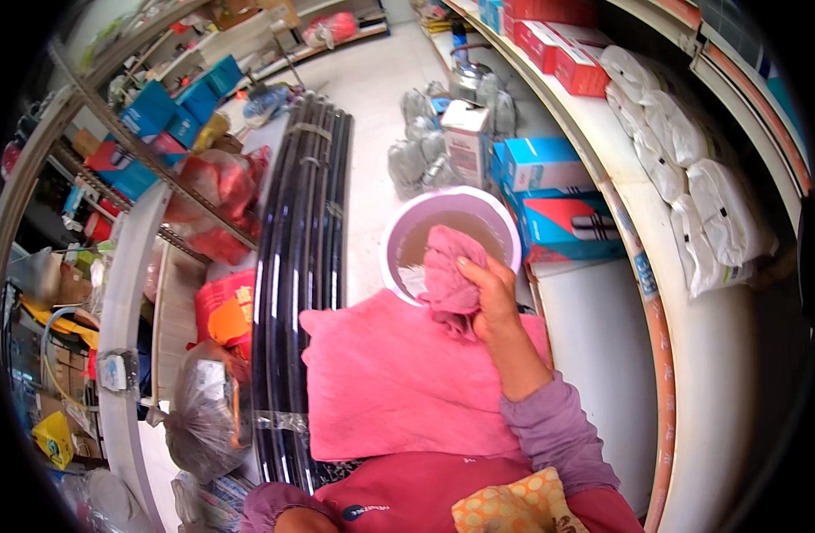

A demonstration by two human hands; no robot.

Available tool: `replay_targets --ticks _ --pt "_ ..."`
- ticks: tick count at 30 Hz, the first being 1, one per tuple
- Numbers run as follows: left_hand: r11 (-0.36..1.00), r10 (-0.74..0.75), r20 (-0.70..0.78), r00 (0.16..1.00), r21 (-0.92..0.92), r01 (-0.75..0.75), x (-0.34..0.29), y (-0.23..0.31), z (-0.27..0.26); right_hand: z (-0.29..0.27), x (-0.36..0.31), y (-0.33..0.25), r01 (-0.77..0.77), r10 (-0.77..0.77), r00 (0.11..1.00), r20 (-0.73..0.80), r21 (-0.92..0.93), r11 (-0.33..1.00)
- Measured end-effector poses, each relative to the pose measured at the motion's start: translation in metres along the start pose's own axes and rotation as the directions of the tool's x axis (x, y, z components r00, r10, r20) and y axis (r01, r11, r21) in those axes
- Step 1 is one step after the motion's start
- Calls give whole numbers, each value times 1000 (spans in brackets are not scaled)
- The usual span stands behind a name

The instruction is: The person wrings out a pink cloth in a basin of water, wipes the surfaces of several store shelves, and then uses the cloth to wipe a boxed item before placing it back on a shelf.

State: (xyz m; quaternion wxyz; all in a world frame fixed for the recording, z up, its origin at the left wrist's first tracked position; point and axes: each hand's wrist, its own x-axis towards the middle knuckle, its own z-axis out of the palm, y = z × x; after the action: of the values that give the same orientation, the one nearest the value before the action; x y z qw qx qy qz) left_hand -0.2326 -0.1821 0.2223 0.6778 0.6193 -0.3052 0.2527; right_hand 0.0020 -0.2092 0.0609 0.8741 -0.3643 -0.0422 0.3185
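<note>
My right hand [498, 298] is closed round a crumpled pink cloth [452, 266], thumb on top, held over the near side of a round basin [391, 235]. The basin is pale purple outside and white inside, with murky brownish water in it. Something whitish shows in the water at its left side. A larger pink towel [398, 373] lies spread between my body and the basin. Of my left hand [306, 521] only a bit of skin beyond the purple cuff shows at the lower edge; its fingers are out of sight.
Long dark shiny tubes [292, 266], bound with tape, lie left of the basin. Grey plastic-wrapped bundles [416, 160] and blue boxes [549, 164] stand beyond and right of it. A shelf on the right bears white bags [660, 133]. A tied plastic bag [198, 409] sits at left.
</note>
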Motion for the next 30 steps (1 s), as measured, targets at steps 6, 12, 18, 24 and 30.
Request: replay_targets --ticks 6,12,18,24,30 --pt "999 -40 5 999 -18 40 -8 8 13 6 -2 15 -24 24 1000 0 -16 1000" --pt "997 -37 0 999 -69 37 -12 11 34 5 -7 -6 -56 57 998 39 -11 998" --pt "995 -20 -111 994 -100 9 -22 20 48 4 -1 14 -69 67 994 83 16 998" --pt "743 292 48 955 618 -259 -11 45 14 -1 0 4 -37 36 999 21 39 999" --pt "743 226 -118 967 663 -93 -23 46 -8 -8 0 -5 -13 11 1000 15 110 994"
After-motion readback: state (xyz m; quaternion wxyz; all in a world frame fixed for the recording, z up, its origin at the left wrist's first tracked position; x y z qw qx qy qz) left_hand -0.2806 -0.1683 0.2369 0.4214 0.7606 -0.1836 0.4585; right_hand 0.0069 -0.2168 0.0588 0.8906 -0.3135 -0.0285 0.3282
